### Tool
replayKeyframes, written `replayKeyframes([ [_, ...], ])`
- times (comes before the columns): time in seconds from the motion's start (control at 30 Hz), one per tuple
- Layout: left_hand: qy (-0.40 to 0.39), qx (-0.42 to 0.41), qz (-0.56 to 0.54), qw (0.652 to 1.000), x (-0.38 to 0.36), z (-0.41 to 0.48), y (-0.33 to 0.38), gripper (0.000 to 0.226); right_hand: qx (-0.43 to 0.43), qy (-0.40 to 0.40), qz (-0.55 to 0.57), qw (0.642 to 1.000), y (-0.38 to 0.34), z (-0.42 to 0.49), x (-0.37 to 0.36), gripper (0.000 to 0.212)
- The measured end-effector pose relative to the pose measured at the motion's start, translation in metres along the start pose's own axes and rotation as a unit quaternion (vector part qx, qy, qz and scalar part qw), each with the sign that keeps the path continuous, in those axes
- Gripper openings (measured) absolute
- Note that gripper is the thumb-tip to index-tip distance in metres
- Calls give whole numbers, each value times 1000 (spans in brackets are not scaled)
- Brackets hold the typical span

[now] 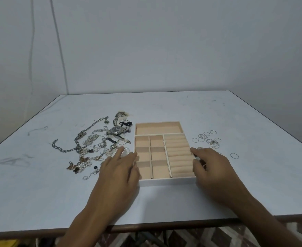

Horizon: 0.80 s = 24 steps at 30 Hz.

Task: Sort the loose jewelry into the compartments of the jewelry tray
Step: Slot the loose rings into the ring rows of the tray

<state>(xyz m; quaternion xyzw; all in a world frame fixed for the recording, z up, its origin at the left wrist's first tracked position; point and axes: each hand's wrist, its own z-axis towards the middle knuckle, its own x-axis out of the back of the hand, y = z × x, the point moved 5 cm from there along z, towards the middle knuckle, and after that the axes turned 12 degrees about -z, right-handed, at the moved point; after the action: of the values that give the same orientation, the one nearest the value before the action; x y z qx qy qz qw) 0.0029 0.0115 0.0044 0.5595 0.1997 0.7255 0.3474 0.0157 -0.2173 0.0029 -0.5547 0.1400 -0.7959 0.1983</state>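
A beige jewelry tray (166,180) sits mid-table, with a long back compartment, several small square cells on the left and ring rolls on the right; all look empty. Loose jewelry lies to its left: a heavy chain (86,132), a watch (117,131), a pearl string (84,151) and several small charms. Several thin rings (207,138) lie to the tray's right, and a single ring (234,155) sits nearer me. My left hand (120,168) rests with straight fingers against the tray's left wall. My right hand (212,166) curls its fingers and thumb round the tray's right wall.
The pale table (164,107) stands against a plain wall, and its front edge (146,228) runs just under my forearms. Two cables (57,41) hang down the wall at the left. Patterned floor shows below the table.
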Motion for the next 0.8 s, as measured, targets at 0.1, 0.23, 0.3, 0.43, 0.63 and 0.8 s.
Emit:
replayKeyframes([
  [0.1, -2, -6, 7, 1000, 2, -5, 3, 42, -1, 8, 6, 1000, 0, -6, 3, 38],
  [0.23, 3, -14, -2, 1000, 2, -12, 3, 43, -3, 7, 2, 1000, -2, -13, 6, 39],
  [0.3, 1, -26, -3, 1000, 1, -15, 0, 52, -5, 7, -7, 1000, -4, -16, 7, 39],
  [0.43, -1, -38, -7, 999, -1, -17, -8, 50, -4, 12, -22, 1000, -4, -19, 7, 39],
  [0.63, 44, -92, -17, 995, 2, -12, 4, 39, -23, -8, 2, 1000, -1, -17, 12, 37],
  [0.8, 58, -134, -13, 989, -13, 17, 35, 31, -36, -32, 2, 999, 14, -5, 23, 32],
])
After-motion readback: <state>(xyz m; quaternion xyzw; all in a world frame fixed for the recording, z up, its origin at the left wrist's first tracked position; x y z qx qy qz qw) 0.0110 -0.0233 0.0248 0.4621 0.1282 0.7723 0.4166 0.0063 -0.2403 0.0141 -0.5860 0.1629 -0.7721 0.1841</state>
